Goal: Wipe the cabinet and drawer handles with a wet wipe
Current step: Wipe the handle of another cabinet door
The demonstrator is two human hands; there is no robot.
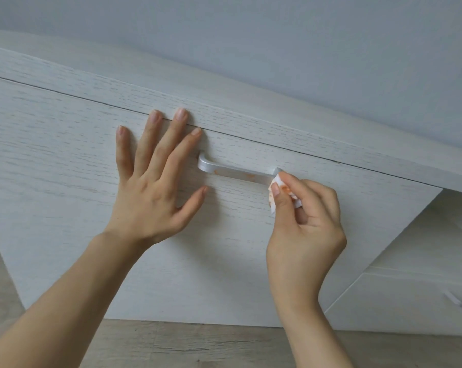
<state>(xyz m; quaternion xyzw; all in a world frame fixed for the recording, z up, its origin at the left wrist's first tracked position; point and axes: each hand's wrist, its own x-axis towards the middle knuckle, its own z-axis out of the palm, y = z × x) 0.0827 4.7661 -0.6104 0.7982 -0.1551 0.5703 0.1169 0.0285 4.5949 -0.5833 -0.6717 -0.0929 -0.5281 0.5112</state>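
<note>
Soft, even daylight, no glare. Faint shadows under the left hand [155, 187]. Wide-angle bends straight edges twd frame borders; slightly soft overall.

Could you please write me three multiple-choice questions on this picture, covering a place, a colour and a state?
1. Where on the silver handle does the wet wipe touch?
A. its left end
B. its middle
C. its right end

2. What colour are the stains on the wipe?
A. orange
B. blue
C. black

3. How is the left hand?
A. gripping the handle
B. flat on the drawer front, fingers spread
C. holding a second wipe

1 C: the right hand pinches the wipe against that end.
2 A: orange marks show beside the thumb.
3 B: its straight fingers lie on the wood.
</note>
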